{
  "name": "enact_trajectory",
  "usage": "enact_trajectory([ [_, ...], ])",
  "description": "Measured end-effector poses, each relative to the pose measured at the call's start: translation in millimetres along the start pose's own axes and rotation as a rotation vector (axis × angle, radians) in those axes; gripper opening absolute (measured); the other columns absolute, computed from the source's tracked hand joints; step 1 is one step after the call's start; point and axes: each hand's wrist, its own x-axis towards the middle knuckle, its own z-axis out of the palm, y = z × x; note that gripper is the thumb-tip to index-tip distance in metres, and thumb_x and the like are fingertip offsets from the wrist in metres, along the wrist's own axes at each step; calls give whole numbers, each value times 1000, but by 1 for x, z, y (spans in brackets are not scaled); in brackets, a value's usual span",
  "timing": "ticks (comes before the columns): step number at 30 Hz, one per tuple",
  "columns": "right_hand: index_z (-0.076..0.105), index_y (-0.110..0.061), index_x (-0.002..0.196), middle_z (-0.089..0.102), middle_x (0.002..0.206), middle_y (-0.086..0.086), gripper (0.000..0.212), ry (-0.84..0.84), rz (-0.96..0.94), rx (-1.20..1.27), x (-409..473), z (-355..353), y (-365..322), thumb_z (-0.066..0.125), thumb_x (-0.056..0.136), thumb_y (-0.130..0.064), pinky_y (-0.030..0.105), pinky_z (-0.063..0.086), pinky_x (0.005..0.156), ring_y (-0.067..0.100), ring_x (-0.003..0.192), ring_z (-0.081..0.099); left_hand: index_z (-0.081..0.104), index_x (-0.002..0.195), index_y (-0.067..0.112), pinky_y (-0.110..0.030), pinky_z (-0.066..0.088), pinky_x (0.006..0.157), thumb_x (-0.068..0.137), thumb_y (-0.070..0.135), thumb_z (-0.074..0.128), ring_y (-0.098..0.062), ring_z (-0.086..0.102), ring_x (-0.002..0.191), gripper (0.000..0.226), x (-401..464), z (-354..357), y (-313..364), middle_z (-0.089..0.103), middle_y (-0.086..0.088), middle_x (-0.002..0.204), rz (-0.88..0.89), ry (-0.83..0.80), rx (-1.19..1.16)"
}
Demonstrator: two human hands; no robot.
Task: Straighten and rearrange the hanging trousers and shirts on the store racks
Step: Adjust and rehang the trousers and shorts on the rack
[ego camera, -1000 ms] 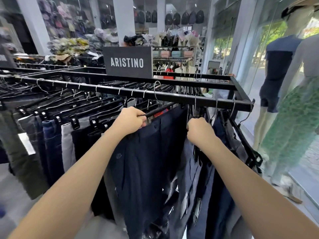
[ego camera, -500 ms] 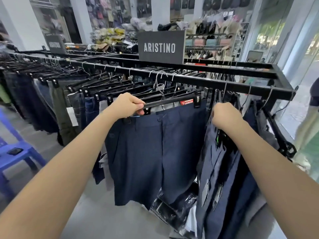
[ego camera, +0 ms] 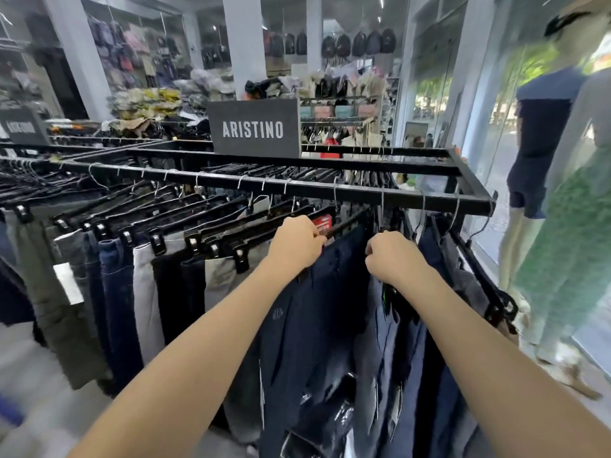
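Store rack [ego camera: 330,190] under "ARISTINO" sign [ego camera: 254,127]; left hand [ego camera: 296,241] grip around hanger [ego camera: 347,224], right hand [ego camera: 391,256] grip on navy trousers [ego camera: 393,312].

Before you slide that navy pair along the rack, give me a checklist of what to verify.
1. Left hand grips the hanger bar: ok.
2. Right hand holds the next trousers back: ok.
3. Navy trousers clipped at the waistband: cannot tell, hand hides the clip.
4. Hanger hook sits on the rail: cannot tell.
5. Gap open between the two hands: ok.
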Motion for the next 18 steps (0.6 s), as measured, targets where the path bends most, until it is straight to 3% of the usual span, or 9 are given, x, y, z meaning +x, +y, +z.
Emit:
enact_trajectory([
  [4,67,-12,103,67,103,9,20,28,37,-78,0,1,-9,49,93,-10,38,39,77,32,98,60,68,78,5,-29,49,59,88,32,62,-24,60,64,30,5,16,0,63,-7,69,-7,-11,0],
  [7,63,-12,98,68,100,11,14,288,64,-82,4,1,-32,50,98,-16,39,43,76,34,99,61,63,68,6,-27,46,59,84,27,63,-20,57,62,27,2,25,-4,58,-3,61,49,-33,-21],
  [9,62,-11,104,66,100,13,21,386,72,79,12,6,-55,47,100,-25,39,45,72,34,96,61,60,64,5,-28,44,60,85,20,60,-24,59,67,25,0,24,-4,59,-4,62,105,-76,-48],
  [11,63,-9,106,64,107,15,30,286,135,226,22,12,-75,46,100,-34,38,45,73,34,98,61,62,74,4,-27,39,64,88,12,52,-31,61,84,19,3,14,-9,66,-13,81,177,-175,-16],
  [13,67,-6,110,64,116,16,33,180,186,246,32,16,-86,48,97,-30,36,47,86,35,107,59,70,93,1,-24,42,69,91,14,49,-31,63,93,24,12,-2,-23,69,-18,96,232,-221,-26],
  [16,70,-9,111,65,119,13,29,149,280,281,36,14,-87,56,90,-22,30,46,92,33,111,59,75,97,11,-23,55,79,90,9,52,-20,70,78,25,33,-27,-55,74,-7,89,256,-154,-195],
  [18,73,-12,107,67,117,10,26,159,345,323,34,12,-85,59,86,-19,29,48,92,29,110,59,75,96,15,-19,50,86,87,6,56,-11,67,82,23,49,-43,-74,73,1,92,302,-15,-169],
])
